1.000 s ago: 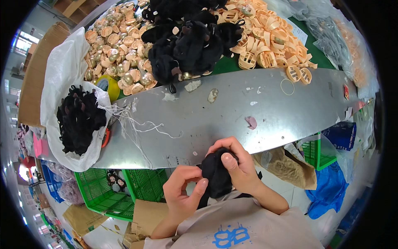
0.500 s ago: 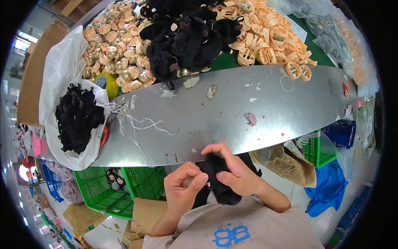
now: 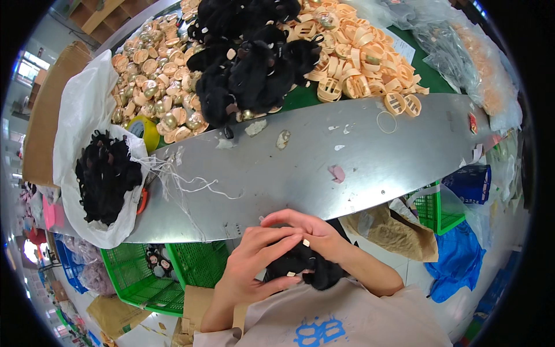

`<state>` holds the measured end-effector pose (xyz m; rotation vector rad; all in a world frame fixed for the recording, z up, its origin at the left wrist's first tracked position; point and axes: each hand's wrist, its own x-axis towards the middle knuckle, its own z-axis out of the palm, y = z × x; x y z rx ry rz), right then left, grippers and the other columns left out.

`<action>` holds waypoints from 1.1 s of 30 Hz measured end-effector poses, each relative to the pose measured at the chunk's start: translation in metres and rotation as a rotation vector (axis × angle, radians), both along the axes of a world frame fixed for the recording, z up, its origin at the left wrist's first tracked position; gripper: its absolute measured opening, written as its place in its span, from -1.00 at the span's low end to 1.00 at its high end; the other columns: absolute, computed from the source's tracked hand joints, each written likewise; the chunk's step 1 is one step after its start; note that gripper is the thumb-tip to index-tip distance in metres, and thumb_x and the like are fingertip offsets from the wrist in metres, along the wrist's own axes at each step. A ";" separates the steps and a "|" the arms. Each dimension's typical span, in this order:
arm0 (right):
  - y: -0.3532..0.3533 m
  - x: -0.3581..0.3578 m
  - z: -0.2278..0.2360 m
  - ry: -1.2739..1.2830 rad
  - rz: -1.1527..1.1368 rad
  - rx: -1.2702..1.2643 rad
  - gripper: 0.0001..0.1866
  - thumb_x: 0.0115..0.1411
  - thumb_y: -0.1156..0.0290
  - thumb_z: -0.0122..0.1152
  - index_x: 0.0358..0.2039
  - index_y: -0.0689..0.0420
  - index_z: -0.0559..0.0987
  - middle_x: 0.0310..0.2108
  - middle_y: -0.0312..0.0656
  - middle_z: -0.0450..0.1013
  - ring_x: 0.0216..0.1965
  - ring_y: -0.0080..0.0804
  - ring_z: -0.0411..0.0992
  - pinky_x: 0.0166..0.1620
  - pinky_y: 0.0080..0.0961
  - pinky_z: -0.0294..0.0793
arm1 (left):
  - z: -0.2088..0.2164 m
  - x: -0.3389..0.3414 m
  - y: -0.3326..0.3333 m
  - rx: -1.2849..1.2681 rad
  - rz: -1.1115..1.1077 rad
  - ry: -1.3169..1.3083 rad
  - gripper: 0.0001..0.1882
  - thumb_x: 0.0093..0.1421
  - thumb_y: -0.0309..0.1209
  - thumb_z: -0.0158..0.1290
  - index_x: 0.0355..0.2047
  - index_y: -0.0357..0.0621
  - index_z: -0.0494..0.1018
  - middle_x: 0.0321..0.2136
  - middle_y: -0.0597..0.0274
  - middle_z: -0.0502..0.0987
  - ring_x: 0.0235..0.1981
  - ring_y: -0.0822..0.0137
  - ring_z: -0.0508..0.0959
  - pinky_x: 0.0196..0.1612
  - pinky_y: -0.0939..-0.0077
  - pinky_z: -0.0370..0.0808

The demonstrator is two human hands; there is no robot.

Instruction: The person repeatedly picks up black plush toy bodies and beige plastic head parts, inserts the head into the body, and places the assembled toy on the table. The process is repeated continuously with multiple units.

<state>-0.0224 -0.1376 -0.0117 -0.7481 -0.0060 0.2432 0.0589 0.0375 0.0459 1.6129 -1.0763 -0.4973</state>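
A small black plush piece [image 3: 326, 275] is held in front of the wearer's shirt [image 3: 370, 315], just off the near edge of the metal table [image 3: 300, 173]. It is clasped between both hands, which are close together: its left side is gripped by the bent fingers and thumb of the left hand [image 3: 245, 267], and its upper right is covered by the right hand [image 3: 321, 236]. Two small cream tabs [image 3: 306, 243] are seen on the plush. On the table, loose white strings [image 3: 199, 184] are spread beside a white sack [image 3: 82, 95] filled with black plush pieces [image 3: 108, 179]. Farther back, more black plush toys [image 3: 248, 72] are heaped between gold-and-peach plastic shells [image 3: 149, 67] and slotted peach plastic cups [image 3: 355, 87]. A yellow tape roll [image 3: 151, 132] is set near the sack.
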 end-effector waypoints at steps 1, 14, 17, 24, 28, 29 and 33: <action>-0.002 -0.002 0.000 0.007 0.019 0.074 -0.46 0.42 0.21 0.05 0.28 0.27 0.27 0.13 -0.20 0.37 0.11 -0.54 0.38 0.14 -0.58 0.38 | -0.001 0.001 0.001 0.012 -0.005 0.011 -0.40 -0.10 -0.50 0.38 0.04 -0.22 0.55 0.05 0.06 0.55 0.03 0.05 0.53 0.09 0.22 0.45; -0.121 0.028 0.016 0.035 -0.721 -1.562 -0.68 0.23 0.30 0.26 -0.04 0.15 0.55 -0.33 -0.20 0.53 -0.39 -0.41 0.51 -0.31 -0.44 0.50 | -0.010 -0.014 0.001 -0.056 0.340 0.218 -0.26 -0.12 -0.58 0.36 0.16 -0.36 0.45 -0.07 0.09 0.51 -0.12 0.34 0.57 -0.04 0.57 0.48; -0.191 0.057 0.016 0.149 -0.904 -1.892 -0.67 0.15 0.26 0.34 -0.12 0.13 0.57 -0.29 -0.17 0.50 -0.35 -0.25 0.53 -0.28 -0.34 0.53 | -0.008 -0.014 -0.007 -0.077 0.416 0.277 -0.29 -0.09 -0.58 0.34 0.15 -0.37 0.45 -0.10 0.13 0.51 -0.12 0.38 0.55 -0.05 0.59 0.47; -0.225 0.087 -0.004 0.199 -0.897 -2.002 -0.76 0.06 0.29 0.39 -0.34 0.16 0.58 -0.20 -0.14 0.46 -0.20 -0.16 0.49 -0.18 -0.27 0.50 | -0.024 -0.017 -0.009 -0.195 0.668 0.454 -0.54 0.00 -0.59 0.20 -0.02 -0.38 0.49 -0.17 0.30 0.52 -0.15 0.49 0.52 0.00 0.63 0.43; -0.224 0.081 -0.006 -0.120 -1.068 -1.791 -0.82 0.03 0.40 0.32 -0.46 0.19 0.51 -0.22 -0.12 0.45 -0.16 -0.20 0.47 -0.16 -0.30 0.49 | -0.025 -0.017 -0.005 -0.191 0.730 0.460 -0.63 0.00 -0.59 0.20 -0.12 -0.34 0.50 -0.24 0.29 0.55 -0.18 0.49 0.53 -0.05 0.63 0.46; -0.222 0.075 -0.002 -0.228 -1.090 -1.753 -0.83 0.03 0.43 0.30 -0.48 0.20 0.49 -0.22 -0.12 0.45 -0.15 -0.21 0.46 -0.16 -0.31 0.49 | -0.025 -0.016 -0.004 -0.183 0.738 0.491 -0.63 0.00 -0.60 0.19 -0.12 -0.34 0.51 -0.25 0.28 0.56 -0.20 0.49 0.52 -0.07 0.63 0.46; -0.178 0.056 0.021 -0.267 -0.868 -1.230 -0.87 0.07 0.53 0.27 -0.46 0.22 0.45 -0.09 -0.14 0.42 -0.06 -0.38 0.47 -0.03 -0.43 0.53 | -0.026 -0.013 -0.008 -0.243 0.750 0.544 -0.63 -0.02 -0.58 0.16 -0.13 -0.36 0.54 -0.29 0.27 0.59 -0.26 0.51 0.51 -0.13 0.65 0.45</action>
